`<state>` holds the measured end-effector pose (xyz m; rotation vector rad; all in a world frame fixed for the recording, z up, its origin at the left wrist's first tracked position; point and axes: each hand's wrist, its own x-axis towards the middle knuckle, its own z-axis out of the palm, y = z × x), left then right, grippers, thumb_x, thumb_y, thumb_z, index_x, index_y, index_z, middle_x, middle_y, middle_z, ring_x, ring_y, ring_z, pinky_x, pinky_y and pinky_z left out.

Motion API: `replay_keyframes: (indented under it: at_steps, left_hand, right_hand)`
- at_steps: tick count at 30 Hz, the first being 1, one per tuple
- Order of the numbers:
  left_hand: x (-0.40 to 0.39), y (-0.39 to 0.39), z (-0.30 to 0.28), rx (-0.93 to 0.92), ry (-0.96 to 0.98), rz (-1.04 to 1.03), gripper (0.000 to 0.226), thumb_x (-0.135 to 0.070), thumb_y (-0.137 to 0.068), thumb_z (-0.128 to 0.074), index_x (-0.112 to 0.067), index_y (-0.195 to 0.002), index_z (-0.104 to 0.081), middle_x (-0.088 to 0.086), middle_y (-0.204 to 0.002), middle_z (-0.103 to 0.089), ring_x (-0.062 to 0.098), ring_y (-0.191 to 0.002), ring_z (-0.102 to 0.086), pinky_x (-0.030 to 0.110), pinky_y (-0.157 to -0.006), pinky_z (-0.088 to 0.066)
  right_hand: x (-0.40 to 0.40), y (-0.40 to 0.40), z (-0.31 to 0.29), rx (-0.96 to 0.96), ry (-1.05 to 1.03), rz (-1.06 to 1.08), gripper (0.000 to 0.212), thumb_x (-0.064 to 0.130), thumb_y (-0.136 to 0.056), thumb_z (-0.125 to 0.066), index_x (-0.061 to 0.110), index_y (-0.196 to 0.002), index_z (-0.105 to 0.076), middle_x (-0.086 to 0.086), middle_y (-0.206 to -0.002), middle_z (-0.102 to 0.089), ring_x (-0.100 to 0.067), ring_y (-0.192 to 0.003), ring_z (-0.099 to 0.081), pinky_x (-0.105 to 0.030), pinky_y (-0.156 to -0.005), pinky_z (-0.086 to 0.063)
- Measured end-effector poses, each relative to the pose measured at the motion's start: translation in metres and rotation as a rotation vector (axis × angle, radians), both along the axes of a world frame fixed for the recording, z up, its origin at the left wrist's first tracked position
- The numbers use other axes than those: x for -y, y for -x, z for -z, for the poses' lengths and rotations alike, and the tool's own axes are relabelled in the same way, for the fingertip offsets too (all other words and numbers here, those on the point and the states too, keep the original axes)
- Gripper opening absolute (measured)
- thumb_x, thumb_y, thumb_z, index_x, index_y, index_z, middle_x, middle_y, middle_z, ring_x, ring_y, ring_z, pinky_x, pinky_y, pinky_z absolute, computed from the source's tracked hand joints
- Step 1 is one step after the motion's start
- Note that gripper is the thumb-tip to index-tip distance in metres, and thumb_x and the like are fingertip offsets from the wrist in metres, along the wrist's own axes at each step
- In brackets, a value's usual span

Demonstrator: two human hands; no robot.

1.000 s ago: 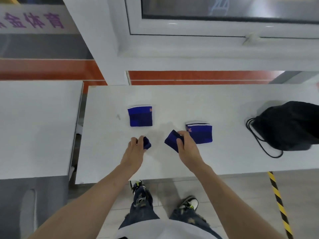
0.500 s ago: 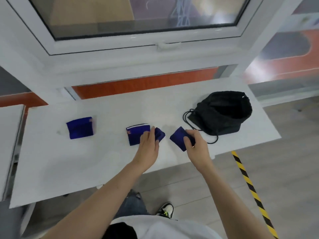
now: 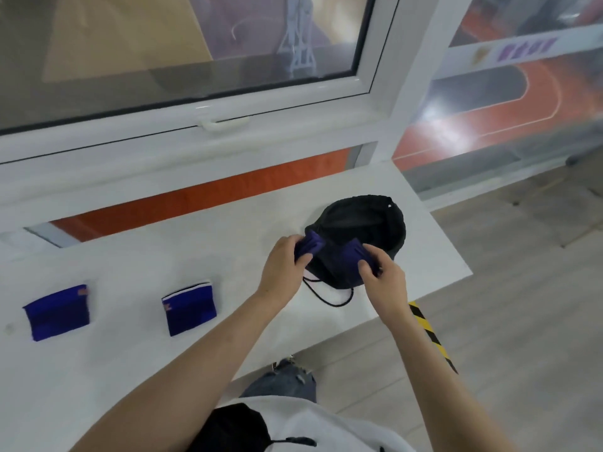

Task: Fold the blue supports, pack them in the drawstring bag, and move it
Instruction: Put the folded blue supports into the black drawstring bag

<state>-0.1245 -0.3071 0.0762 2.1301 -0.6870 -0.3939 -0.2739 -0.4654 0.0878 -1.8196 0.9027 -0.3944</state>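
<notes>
- Nearest to us we see the person's own body: a white shirt with a dark patch on it, jeans below the table's near edge, and two bare forearms reaching out over the white table.
- On the left part of the table lie two folded blue supports, flat and well apart from each other: the far-left support, which shows a small pinkish tag at its upper right corner, and the middle support, which shows a white edge along its top.
- To the right, beyond the table's near corner, we see a strip of yellow-and-black tape on the grey floor.
- Farther out, the left hand is closed around a folded blue support, gripping it at the left rim of the black drawstring bag.
- The right hand pinches a second blue support, fingers curled over it, held just above the near side of the bag.
- The bag sits near the right end of the table, its black cord looping onto the table between the two hands.
- Beyond the table we see a white window frame with a handle.
</notes>
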Motion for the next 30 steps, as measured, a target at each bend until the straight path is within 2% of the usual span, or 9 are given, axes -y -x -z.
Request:
replay_keyframes:
  at_steps: [2, 6, 10, 14, 16, 21, 25, 27, 30]
  left_hand:
    - [0.031, -0.01, 0.003, -0.019, 0.001, 0.014, 0.022, -0.025, -0.097, -0.064, -0.024, -0.119, -0.063, -0.006, -0.11, -0.063, 0.011, -0.099, -0.062, 0.016, -0.079, -0.045]
    - [0.083, -0.024, 0.002, -0.02, -0.009, 0.034, 0.028, -0.028, -0.098, -0.063, -0.026, -0.125, -0.059, -0.007, -0.119, -0.057, 0.009, -0.105, -0.057, 0.026, -0.093, -0.048]
    - [0.129, -0.04, 0.004, -0.063, -0.032, -0.003, 0.029, -0.025, -0.097, -0.065, -0.022, -0.126, -0.06, -0.003, -0.12, -0.058, 0.009, -0.103, -0.057, 0.026, -0.094, -0.048]
    - [0.163, -0.042, 0.022, -0.052, -0.137, -0.031, 0.033, -0.023, -0.096, -0.066, -0.021, -0.129, -0.061, 0.003, -0.123, -0.061, 0.021, -0.113, -0.056, 0.038, -0.101, -0.049]
    - [0.178, -0.039, 0.031, -0.029, -0.216, -0.034, 0.037, -0.024, -0.096, -0.066, -0.018, -0.132, -0.06, 0.005, -0.126, -0.061, 0.023, -0.117, -0.055, 0.038, -0.102, -0.047]
    - [0.196, -0.03, 0.054, -0.096, -0.423, -0.047, 0.037, -0.025, -0.096, -0.065, -0.017, -0.132, -0.057, 0.002, -0.123, -0.058, 0.023, -0.114, -0.059, 0.042, -0.095, -0.051]
    - [0.203, -0.032, 0.061, 0.003, -0.687, 0.1, 0.028, -0.014, -0.095, -0.06, -0.013, -0.123, -0.059, 0.005, -0.118, -0.057, 0.026, -0.105, -0.061, 0.044, -0.081, -0.054]
    - [0.199, -0.038, 0.063, 0.001, -0.773, 0.088, 0.027, -0.009, -0.092, -0.06, -0.012, -0.12, -0.06, 0.006, -0.117, -0.057, 0.026, -0.103, -0.062, 0.044, -0.079, -0.054]
    - [0.196, -0.046, 0.068, 0.001, -0.845, 0.107, 0.018, -0.008, -0.093, -0.057, -0.011, -0.11, -0.06, 0.008, -0.112, -0.06, 0.027, -0.097, -0.063, 0.043, -0.078, -0.055]
  right_hand:
    - [0.03, -0.006, -0.005, -0.005, 0.013, 0.021, 0.032, 0.013, -0.097, -0.062, 0.027, -0.125, -0.067, 0.015, -0.107, -0.07, 0.009, -0.09, -0.062, -0.005, -0.072, -0.047]
    - [0.085, -0.02, -0.01, 0.001, 0.025, 0.031, 0.03, 0.008, -0.094, -0.061, 0.028, -0.116, -0.069, 0.017, -0.104, -0.072, 0.001, -0.091, -0.064, -0.01, -0.073, -0.048]
    - [0.131, -0.042, -0.008, -0.037, 0.019, -0.023, 0.032, 0.005, -0.094, -0.061, 0.03, -0.112, -0.065, 0.021, -0.104, -0.069, 0.008, -0.092, -0.063, -0.005, -0.074, -0.046]
    - [0.168, -0.065, 0.007, -0.058, 0.003, -0.081, 0.029, 0.009, -0.097, -0.062, 0.033, -0.113, -0.062, 0.023, -0.106, -0.067, 0.013, -0.093, -0.062, -0.005, -0.078, -0.046]
    - [0.186, -0.078, 0.019, -0.067, -0.001, -0.115, 0.026, 0.013, -0.098, -0.063, 0.031, -0.116, -0.063, 0.017, -0.109, -0.069, 0.006, -0.099, -0.063, -0.013, -0.084, -0.048]
    - [0.216, -0.103, 0.052, -0.162, 0.009, -0.313, 0.029, 0.016, -0.096, -0.065, 0.025, -0.123, -0.062, 0.017, -0.111, -0.066, -0.006, -0.107, -0.062, -0.028, -0.095, -0.05]
    - [0.234, -0.112, 0.071, -0.253, 0.071, -0.513, 0.029, 0.013, -0.096, -0.065, 0.025, -0.121, -0.063, 0.016, -0.11, -0.068, -0.008, -0.106, -0.062, -0.028, -0.099, -0.048]
    - [0.244, -0.115, 0.076, -0.31, 0.066, -0.588, 0.029, 0.012, -0.096, -0.064, 0.026, -0.121, -0.063, 0.015, -0.109, -0.068, -0.01, -0.105, -0.062, -0.029, -0.099, -0.048]
    - [0.254, -0.122, 0.082, -0.381, 0.173, -0.743, 0.03, 0.014, -0.097, -0.063, 0.026, -0.124, -0.062, 0.008, -0.114, -0.068, -0.013, -0.107, -0.061, -0.03, -0.098, -0.048]
